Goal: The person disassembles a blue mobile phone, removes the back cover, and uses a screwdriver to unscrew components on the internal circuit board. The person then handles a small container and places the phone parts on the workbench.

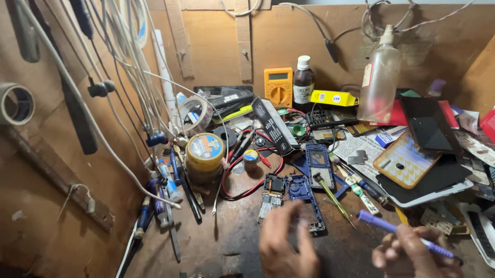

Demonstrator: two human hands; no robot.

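Observation:
My right hand (412, 259) is at the lower right, closed around a blue-handled tool (386, 226) that points up and left. My left hand (286, 255) hovers low in the middle, blurred, fingers apart and holding nothing. Just beyond its fingertips lie a bare phone circuit board (271, 196) and a blue phone frame (303, 197) on the dark wooden bench (232, 241). A second blue phone housing (319, 165) and a yellow-handled screwdriver (331, 195) rest a little farther back.
Tweezers and screwdrivers (172, 199) lean at the left by a round tin (204, 151). A yellow multimeter (279, 86), a dark bottle (303, 81) and a hanging spray bottle (379, 80) stand at the back. Phones, cases and boxes (432, 140) pile up on the right. Cables (127, 60) hang down the left wall.

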